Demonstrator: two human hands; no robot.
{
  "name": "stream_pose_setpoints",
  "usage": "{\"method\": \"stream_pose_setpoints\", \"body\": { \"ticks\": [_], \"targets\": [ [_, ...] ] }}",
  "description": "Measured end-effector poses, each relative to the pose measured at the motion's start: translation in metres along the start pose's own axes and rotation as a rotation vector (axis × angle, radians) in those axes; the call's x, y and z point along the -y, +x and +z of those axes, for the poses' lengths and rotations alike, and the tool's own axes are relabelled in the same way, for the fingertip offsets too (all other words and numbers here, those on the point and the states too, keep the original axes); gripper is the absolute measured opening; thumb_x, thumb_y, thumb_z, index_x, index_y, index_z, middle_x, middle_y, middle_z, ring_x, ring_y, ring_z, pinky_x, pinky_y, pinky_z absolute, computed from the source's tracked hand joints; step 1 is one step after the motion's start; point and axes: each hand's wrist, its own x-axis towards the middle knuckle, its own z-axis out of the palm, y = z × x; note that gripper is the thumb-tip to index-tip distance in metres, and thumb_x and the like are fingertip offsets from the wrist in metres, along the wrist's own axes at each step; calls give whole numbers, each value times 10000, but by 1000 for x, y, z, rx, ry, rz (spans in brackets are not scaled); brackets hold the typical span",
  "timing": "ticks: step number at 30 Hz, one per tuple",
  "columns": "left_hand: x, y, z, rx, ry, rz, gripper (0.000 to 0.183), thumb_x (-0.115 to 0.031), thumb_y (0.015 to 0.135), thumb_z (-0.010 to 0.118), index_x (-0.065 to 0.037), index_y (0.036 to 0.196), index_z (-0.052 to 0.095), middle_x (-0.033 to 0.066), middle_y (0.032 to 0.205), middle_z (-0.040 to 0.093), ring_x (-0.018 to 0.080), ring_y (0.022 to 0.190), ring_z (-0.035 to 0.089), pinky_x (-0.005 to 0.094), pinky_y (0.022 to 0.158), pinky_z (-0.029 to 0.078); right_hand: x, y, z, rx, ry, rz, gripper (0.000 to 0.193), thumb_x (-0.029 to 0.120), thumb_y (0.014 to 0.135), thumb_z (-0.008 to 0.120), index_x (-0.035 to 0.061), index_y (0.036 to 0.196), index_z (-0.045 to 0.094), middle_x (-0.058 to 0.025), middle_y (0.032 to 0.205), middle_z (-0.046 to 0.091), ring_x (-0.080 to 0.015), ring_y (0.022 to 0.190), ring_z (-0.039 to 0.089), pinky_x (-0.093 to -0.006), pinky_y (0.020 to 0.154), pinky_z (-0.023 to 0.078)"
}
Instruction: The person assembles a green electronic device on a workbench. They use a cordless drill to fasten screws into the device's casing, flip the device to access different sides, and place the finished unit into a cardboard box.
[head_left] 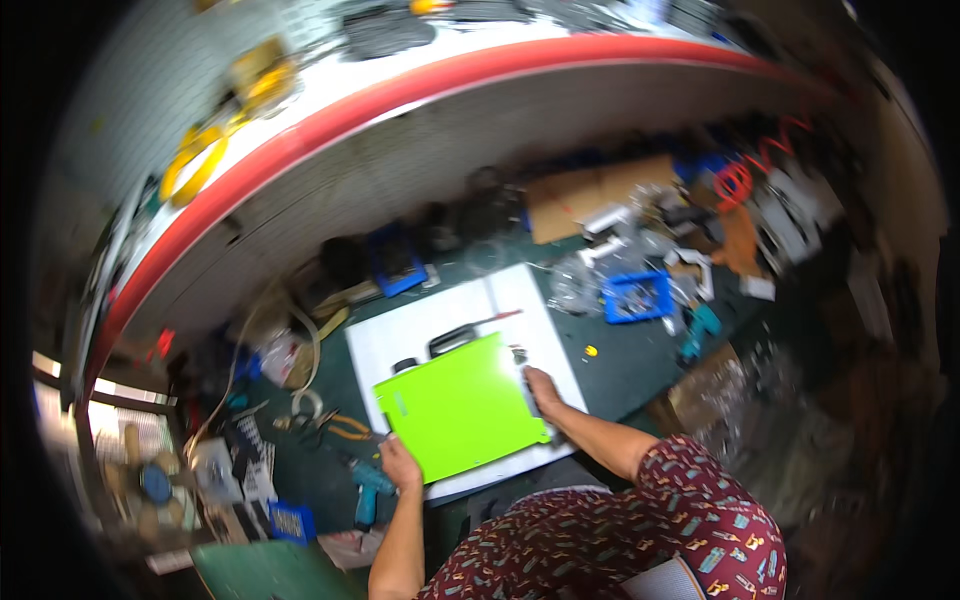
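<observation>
A bright green flat panel (460, 410), perhaps the top of a shallow metal case, lies tilted over a white board (365, 345) on the dark green bench. My left hand (402, 464) is closed on its lower left edge, and my right hand (542, 392) grips its right edge. Small metallic parts show beside my right fingers, too blurred to name. Behind the panel, a black object (452, 340) and a thin red-tipped tool (500, 317) rest on the board. Close to my left hand are orange-handled pliers (348, 428) and a teal power drill (368, 485).
A blue tray of small parts (637, 297) stands to the right, with a teal power tool (700, 332) near it. Clear plastic bags, cardboard (590, 195) and a coiled red hose (735, 185) crowd the far right. A red-edged shelf (420, 88) overhangs the bench.
</observation>
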Motion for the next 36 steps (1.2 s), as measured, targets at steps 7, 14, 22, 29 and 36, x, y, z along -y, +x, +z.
{"method": "stream_pose_setpoints", "body": {
  "ticks": [7, 14, 22, 29, 36],
  "targets": [
    [13, 10, -13, 115, -308, 54, 586, -461, 1114, 397, 61, 1013, 644, 214, 935, 682, 358, 866, 624, 450, 834, 469, 25, -43, 7, -58, 24, 203, 569, 497, 1057, 481, -8, 1257, 650, -115, 1113, 696, -195, 956, 653, -334, 896, 506],
    [8, 25, -35, 201, -231, -131, 682, -558, 1091, 390, 50, 1224, 671, 189, 1161, 711, 312, 1066, 671, 420, 910, 494, 69, -78, 35, 31, -245, 76, 750, 586, 1004, 563, -58, 1388, 554, -163, 1265, 648, -238, 1156, 608, -381, 1010, 475],
    [-50, 11, -48, 338, -525, -433, 760, -638, 1054, 411, 30, 1342, 630, 165, 1267, 688, 286, 1128, 678, 391, 927, 540, 127, -134, 57, -9, -287, -169, 917, 563, 787, 848, -68, 1365, 516, -211, 1269, 647, -288, 1182, 634, -403, 1042, 499],
    [-136, -50, 39, 660, -638, -463, 751, -624, 1090, 289, 7, 1410, 541, 169, 1246, 671, 275, 1075, 699, 411, 929, 591, 211, -175, -31, -39, -584, -304, 1086, 499, 734, 894, -102, 1485, 390, -232, 1359, 610, -307, 1250, 610, -409, 1089, 480],
    [-178, -110, 139, 841, -636, -443, 814, -632, 1082, 294, 59, 1444, 525, 213, 1290, 649, 274, 1170, 651, 385, 994, 530, 253, -215, -80, -337, -758, -269, 1015, 382, 763, 873, -118, 1505, 394, -247, 1419, 570, -321, 1309, 560, -395, 1135, 420]
  ]
}}
